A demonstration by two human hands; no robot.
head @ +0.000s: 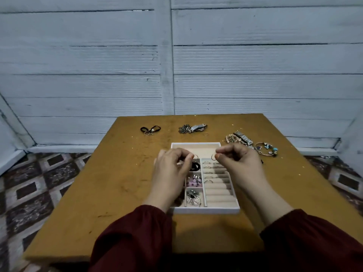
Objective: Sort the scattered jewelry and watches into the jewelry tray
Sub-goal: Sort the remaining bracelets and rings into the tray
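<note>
A scuffed ochre wooden table stands with its far edge close to a wall of pale blue horizontal planks. A vertical batten runs down the wall's middle. A brown-and-cream diamond-patterned floor covering shows to the table's left and right.

Both forearms reach forward, left sleeve and right sleeve dark red, wrists bare. Left grip: back up, fingers curled, fingertips pinching a thin ring on its right side. Right grip: mirrored, pinching a second ring on its left. Grips level, apart.
</note>
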